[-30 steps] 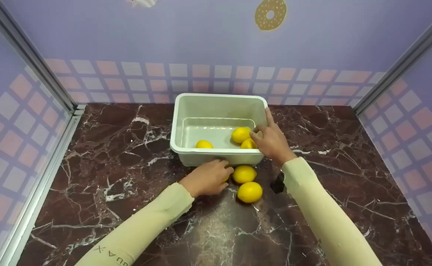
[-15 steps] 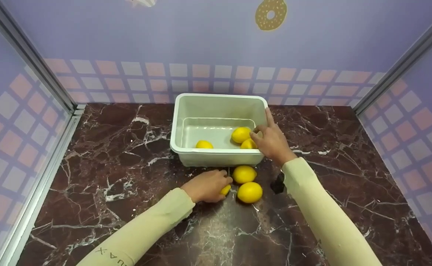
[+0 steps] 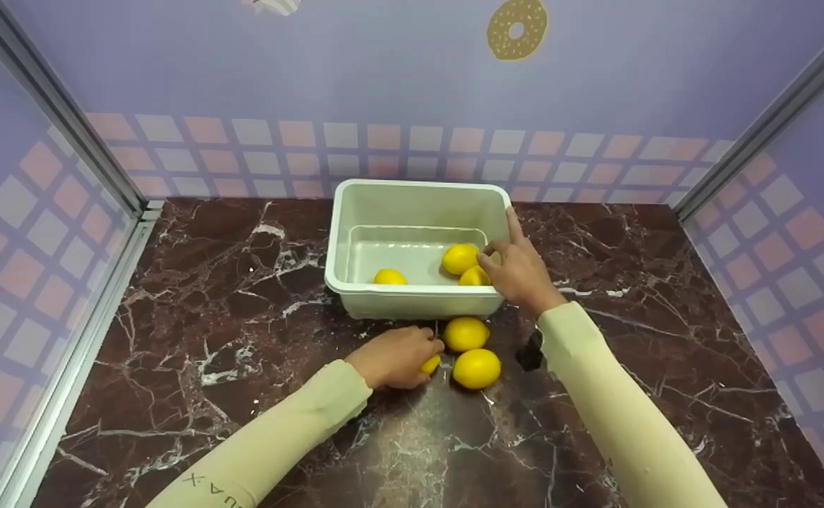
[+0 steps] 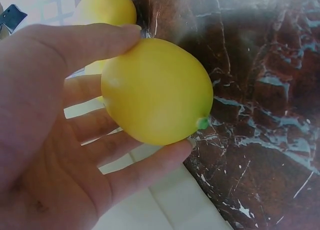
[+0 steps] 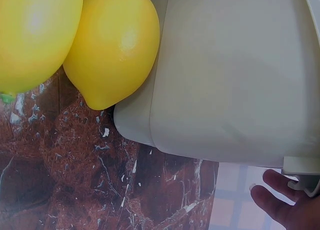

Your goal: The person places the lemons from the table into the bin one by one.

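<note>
In front of the white bin (image 3: pixel 412 303), my left hand (image 3: pixel 399 356) pinches a lemon (image 3: pixel 429 364) on the dark marble table. The left wrist view shows thumb and fingers around that lemon (image 4: pixel 157 92). My right hand (image 3: pixel 521 271) grips the bin's right front corner, its fingers along the rim. Inside the bin, two lemons (image 3: pixel 460 259) lie near the right hand and another (image 3: pixel 389 276) by the front wall. Two more lemons, one (image 3: pixel 466 334) close to the bin and one (image 3: pixel 477 368) nearer me, rest right of my left hand.
A small black object (image 3: pixel 529 351) is on the table beside the right sleeve. Purple walls with pink and white squares enclose the marble table (image 3: pixel 243 331) at the back and on both sides.
Compared with a second ago, my left hand has drawn slightly back from the bin's front wall with the lemon. My right hand and the bin have stayed in place.
</note>
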Tool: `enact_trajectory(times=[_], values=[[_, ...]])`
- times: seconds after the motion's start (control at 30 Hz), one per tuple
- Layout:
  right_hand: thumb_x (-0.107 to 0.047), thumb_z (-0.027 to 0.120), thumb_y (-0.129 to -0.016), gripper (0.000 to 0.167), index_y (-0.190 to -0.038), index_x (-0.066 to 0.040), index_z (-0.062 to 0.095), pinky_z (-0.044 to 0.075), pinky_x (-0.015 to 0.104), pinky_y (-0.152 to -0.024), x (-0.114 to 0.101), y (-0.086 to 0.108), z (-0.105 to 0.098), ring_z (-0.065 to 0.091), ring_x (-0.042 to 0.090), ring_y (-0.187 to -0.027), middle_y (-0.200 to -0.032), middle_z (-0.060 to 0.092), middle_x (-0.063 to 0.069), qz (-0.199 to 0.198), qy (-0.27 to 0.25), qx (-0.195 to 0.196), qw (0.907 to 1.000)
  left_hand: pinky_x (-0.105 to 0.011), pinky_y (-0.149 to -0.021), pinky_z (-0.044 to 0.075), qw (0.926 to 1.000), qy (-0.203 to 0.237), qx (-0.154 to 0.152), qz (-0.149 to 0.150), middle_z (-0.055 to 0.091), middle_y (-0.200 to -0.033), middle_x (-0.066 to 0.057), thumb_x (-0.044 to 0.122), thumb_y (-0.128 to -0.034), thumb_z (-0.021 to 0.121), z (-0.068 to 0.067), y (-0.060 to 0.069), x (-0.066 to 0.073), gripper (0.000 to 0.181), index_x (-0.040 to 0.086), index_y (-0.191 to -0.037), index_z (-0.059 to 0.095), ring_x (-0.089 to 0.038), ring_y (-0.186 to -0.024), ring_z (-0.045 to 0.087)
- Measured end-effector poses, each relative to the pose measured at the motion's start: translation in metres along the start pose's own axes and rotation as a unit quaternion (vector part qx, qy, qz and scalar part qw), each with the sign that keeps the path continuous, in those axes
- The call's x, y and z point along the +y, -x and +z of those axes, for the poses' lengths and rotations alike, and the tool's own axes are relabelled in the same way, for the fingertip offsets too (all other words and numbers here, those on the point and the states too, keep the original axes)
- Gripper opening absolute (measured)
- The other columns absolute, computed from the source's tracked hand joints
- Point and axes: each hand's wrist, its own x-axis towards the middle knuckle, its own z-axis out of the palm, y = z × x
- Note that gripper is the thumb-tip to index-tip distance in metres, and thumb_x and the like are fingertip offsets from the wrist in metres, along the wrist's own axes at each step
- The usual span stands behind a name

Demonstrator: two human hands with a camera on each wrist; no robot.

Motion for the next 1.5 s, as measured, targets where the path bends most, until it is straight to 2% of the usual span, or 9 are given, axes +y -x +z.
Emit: enact_trajectory(times=[0.53,0.87,1.37,1.5], values=[[-0.037,0.054,-0.093,0.034,-0.098,-0.007,0.07,0.032,0.05,-0.113,0.0,0.0,0.001,0.038,0.04,-0.135,-0.165,0.0,0.006,0.0,0.0,0.002,1.0,-0.037,-0.084,0.053,0.9999,-0.006,-0.011,-0.003,0.062,-0.102,-0.008,0.025,-0.0849,0.068,-0.003,0.001,0.0,0.029,0.011,-0.109,0.063,-0.023,-0.088,0.062],[-0.035,0.054,-0.093,0.033,-0.097,-0.006,0.069,0.032,0.05,-0.112,0.001,-0.001,0.001,0.04,0.042,-0.132,-0.164,0.0,0.008,-0.004,-0.006,0.003,1.0,-0.038,-0.082,0.054,0.9999,-0.016,0.003,0.001,0.063,-0.101,-0.009,0.023,-0.0859,0.066,-0.007,0.002,0.0,0.028,0.009,-0.109,0.064,-0.024,-0.089,0.063],[-0.035,0.054,-0.093,0.033,-0.098,-0.007,0.069,0.033,0.051,-0.111,0.0,-0.001,0.001,0.042,0.042,-0.129,-0.164,0.0,0.007,0.0,-0.002,0.003,1.0,-0.037,-0.083,0.054,0.9995,-0.029,0.002,0.007,0.064,-0.101,-0.008,0.025,-0.0873,0.066,-0.021,0.004,0.003,0.028,0.01,-0.111,0.064,-0.023,-0.088,0.062],[-0.036,0.053,-0.094,0.033,-0.098,-0.008,0.069,0.031,0.051,-0.112,0.0,-0.001,0.001,0.039,0.042,-0.133,-0.165,-0.002,0.006,0.002,-0.003,-0.002,1.0,-0.037,-0.083,0.054,0.9994,-0.034,0.002,0.008,0.063,-0.102,-0.008,0.025,-0.087,0.066,-0.024,0.005,0.004,0.028,0.01,-0.11,0.064,-0.024,-0.088,0.062]])
